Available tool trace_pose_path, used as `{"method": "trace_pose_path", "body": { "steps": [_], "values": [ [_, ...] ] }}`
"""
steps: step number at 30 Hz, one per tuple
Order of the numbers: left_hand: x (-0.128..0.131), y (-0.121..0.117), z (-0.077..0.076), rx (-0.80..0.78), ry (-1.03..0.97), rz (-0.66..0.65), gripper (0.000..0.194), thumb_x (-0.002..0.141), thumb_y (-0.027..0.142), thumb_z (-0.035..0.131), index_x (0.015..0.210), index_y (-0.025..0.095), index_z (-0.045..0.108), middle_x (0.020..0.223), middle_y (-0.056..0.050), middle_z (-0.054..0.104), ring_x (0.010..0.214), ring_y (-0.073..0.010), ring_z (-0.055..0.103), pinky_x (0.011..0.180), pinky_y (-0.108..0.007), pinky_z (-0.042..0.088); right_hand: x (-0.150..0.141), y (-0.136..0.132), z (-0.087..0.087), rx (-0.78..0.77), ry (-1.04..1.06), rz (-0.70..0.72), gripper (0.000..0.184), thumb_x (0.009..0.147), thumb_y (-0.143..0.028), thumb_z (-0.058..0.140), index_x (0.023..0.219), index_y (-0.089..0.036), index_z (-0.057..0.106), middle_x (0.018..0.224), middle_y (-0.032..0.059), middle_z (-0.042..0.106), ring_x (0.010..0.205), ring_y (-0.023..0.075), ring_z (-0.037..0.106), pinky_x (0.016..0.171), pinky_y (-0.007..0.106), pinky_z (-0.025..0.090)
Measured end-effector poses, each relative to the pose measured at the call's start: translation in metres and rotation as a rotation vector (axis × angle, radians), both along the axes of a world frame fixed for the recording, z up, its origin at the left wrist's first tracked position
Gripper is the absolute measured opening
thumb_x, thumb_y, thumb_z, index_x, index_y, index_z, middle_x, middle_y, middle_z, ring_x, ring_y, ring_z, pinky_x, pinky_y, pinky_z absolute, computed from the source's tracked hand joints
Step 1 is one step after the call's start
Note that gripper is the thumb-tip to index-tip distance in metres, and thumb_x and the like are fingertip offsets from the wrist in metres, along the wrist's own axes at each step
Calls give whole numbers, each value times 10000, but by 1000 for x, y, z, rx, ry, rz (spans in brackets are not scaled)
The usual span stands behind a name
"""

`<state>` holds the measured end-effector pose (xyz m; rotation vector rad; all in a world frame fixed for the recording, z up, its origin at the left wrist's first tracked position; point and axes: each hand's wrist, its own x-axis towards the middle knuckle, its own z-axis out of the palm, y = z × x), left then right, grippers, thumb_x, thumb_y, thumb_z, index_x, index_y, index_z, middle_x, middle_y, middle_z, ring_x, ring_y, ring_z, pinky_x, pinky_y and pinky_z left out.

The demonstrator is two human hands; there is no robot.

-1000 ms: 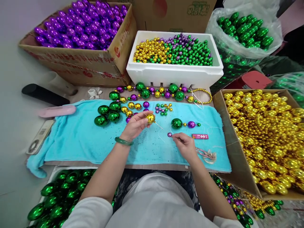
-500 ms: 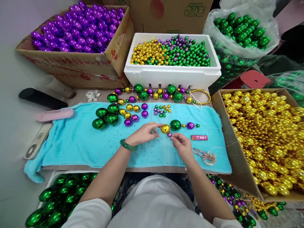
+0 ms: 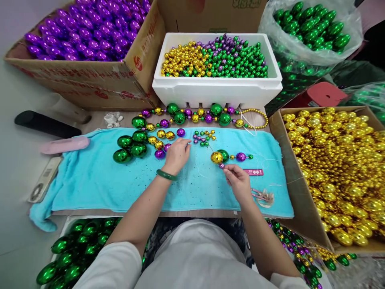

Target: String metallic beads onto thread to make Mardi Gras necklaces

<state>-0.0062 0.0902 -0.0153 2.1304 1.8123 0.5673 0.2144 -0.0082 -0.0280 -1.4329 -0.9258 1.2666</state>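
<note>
My left hand (image 3: 177, 154), a green bangle on its wrist, hovers over the turquoise towel (image 3: 99, 180) with thumb and forefinger apart and nothing seen between them. It is near a group of small green, purple and gold beads (image 3: 204, 137) and partly covers the larger purple beads (image 3: 160, 154). My right hand (image 3: 237, 178) pinches a small purple bead (image 3: 221, 165) on a clear thread. Against that bead sits a large gold bead (image 3: 216, 157), in front of a big green bead (image 3: 223, 155). The strand continues rightward to a purple bead (image 3: 241, 156).
Behind the towel lies a finished-looking bead garland (image 3: 195, 116). A white foam box (image 3: 216, 86) of small beads and a carton (image 3: 141, 60) of purple beads stand farther back. At right is a carton (image 3: 300, 196) of gold beads. Pink-handled snips (image 3: 261, 196) lie near my right hand.
My left hand brought the gold bead over to the small purple bead, let go of it, and moved back left and up. My right hand keeps its pinch, slightly farther right.
</note>
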Motion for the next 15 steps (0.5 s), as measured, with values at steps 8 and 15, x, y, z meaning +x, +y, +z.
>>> {"method": "trace_pose_path", "body": {
  "steps": [8,15],
  "values": [
    [27,5,-12,29,33,-176,283,932,223,470,1081,158,701,1024,-153,664,997,-291,547,874,-391,421,7,2,6,25,-16,-56,259,722,-427,694,771,-186,614,522,-51,444,447,79,368,423,229,281],
    [49,16,-23,-63,66,-166,216,897,185,544,1058,106,664,1064,-190,662,1052,-314,561,908,-414,425,4,0,6,54,33,-39,216,715,-386,700,750,-184,632,542,-47,439,452,81,368,425,230,276]
  ]
}}
